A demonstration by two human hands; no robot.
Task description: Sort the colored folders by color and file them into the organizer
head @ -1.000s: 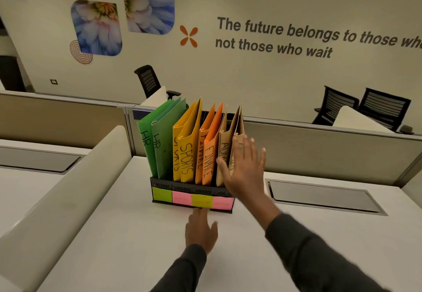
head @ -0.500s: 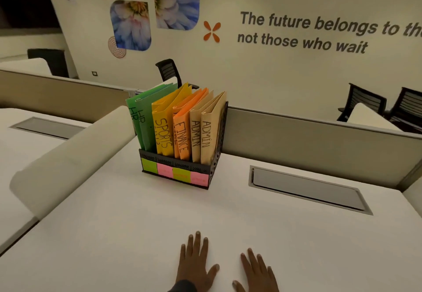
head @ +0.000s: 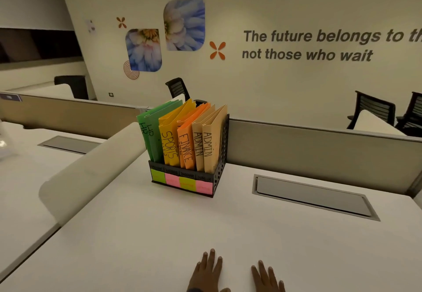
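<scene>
A black mesh organizer (head: 219, 154) stands on the white desk (head: 137, 234) against the partition. Upright inside it, from left to right, are green folders marked HR (head: 150, 136), yellow ones marked SPORTS (head: 170, 143), orange ones marked FINANCE (head: 186, 145) and tan ones marked ADMIN (head: 209, 143). Green and pink sticky notes (head: 181, 181) line its front. My left hand (head: 206, 271) and my right hand (head: 267, 278) lie flat on the desk near the front edge, fingers spread, holding nothing, well short of the organizer.
A grey cable hatch (head: 312, 197) is set into the desk right of the organizer. A padded white divider (head: 91, 168) runs along the left. A low partition (head: 319, 150) closes the back. Black office chairs (head: 374, 109) stand by the far wall.
My right hand has left the tan folders and both hands have drawn back to the desk's near edge. The view has pulled away and swung, so the organizer looks farther off.
</scene>
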